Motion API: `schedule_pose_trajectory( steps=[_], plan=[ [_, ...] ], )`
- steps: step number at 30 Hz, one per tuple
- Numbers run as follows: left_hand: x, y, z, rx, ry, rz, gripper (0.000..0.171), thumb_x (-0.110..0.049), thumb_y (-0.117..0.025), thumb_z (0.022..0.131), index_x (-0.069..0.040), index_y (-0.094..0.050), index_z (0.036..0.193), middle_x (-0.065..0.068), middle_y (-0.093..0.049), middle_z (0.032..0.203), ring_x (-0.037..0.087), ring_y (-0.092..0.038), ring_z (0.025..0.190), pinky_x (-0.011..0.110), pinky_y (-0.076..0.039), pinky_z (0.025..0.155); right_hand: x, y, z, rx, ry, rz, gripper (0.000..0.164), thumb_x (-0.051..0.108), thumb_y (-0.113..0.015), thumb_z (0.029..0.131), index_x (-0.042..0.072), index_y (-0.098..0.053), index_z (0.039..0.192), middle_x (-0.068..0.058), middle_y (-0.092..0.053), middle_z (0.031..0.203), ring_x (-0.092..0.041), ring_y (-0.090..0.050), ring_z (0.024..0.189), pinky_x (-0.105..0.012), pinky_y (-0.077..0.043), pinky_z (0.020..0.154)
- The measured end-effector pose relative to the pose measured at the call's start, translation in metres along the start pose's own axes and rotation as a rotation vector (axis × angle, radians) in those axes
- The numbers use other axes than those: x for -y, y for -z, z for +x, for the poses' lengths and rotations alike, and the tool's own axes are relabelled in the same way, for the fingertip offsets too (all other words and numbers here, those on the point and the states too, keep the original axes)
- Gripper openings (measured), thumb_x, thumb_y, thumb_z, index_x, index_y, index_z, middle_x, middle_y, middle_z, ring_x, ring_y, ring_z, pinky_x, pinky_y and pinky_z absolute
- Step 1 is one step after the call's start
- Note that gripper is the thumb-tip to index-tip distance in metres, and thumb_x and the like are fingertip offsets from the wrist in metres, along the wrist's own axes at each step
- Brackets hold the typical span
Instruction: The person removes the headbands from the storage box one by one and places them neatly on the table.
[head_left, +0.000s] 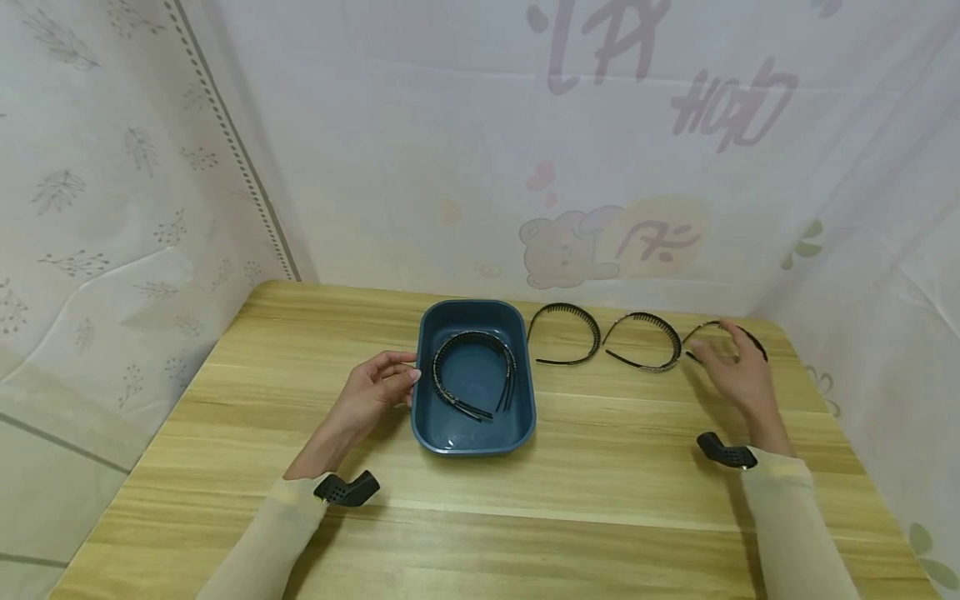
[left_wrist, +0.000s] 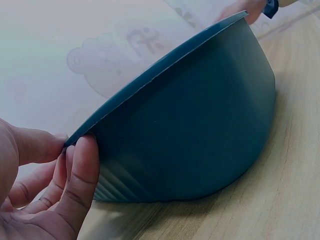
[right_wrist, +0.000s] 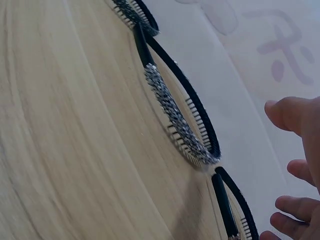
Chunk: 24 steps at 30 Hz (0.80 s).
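Note:
My left hand (head_left: pixel 369 387) pinches the left rim of a deep blue plastic basin (head_left: pixel 472 442), thumb on top and fingers under the lip, as the left wrist view shows. Inside the basin lies a nested bunch of dark toothed headbands (head_left: pixel 474 335). At the far right my right hand (head_left: pixel 738 377) hovers over a thin black headband (head_left: pixel 757 340), fingers spread and partly covering it. In the right wrist view those fingers are apart with nothing between them. Left of it lies a headband with silver glitter (right_wrist: pixel 172 110).
Another black headband (head_left: pixel 597 335) lies between the basin and the glittery one, in a row along the back of the wooden table (head_left: pixel 570 500). A printed cloth (head_left: pixel 420 167) hangs right behind the table's far edge, with more cloth at both sides.

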<state>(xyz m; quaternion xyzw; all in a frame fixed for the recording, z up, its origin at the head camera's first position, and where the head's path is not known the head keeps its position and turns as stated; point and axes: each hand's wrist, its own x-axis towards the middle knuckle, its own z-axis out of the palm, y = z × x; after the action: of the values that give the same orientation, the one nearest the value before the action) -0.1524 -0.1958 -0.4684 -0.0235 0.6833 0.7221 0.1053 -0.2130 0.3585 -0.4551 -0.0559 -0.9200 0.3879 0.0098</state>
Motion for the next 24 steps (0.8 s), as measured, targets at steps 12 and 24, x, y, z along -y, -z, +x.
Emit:
schedule_pose_trajectory(
  steps=[12, 24],
  plan=[
    [-0.001, -0.001, -0.001, -0.006, -0.002, -0.024, 0.039, -0.004, -0.064, 0.1, 0.005, -0.052, 0.137, -0.003, -0.067, 0.092, 0.009, -0.063, 0.07, 0.024, -0.06, 0.069, 0.015, -0.016, 0.001, 0.027, 0.15, -0.061, 0.09, 0.054, -0.06, 0.1, 0.019, -0.01, 0.166, -0.022, -0.01, 0.171, -0.059, -0.016, 0.15, -0.082, -0.025, 0.109],
    [-0.002, -0.001, -0.001, -0.007, 0.003, -0.033, 0.039, -0.004, -0.064, 0.1, 0.005, -0.051, 0.136, -0.004, -0.067, 0.092, 0.009, -0.064, 0.071, 0.023, -0.06, 0.069, 0.034, -0.026, 0.001, 0.065, 0.214, -0.028, 0.09, 0.052, -0.063, 0.099, 0.019, -0.013, 0.166, -0.016, -0.003, 0.173, -0.05, -0.004, 0.156, -0.081, -0.016, 0.114]
  ],
)
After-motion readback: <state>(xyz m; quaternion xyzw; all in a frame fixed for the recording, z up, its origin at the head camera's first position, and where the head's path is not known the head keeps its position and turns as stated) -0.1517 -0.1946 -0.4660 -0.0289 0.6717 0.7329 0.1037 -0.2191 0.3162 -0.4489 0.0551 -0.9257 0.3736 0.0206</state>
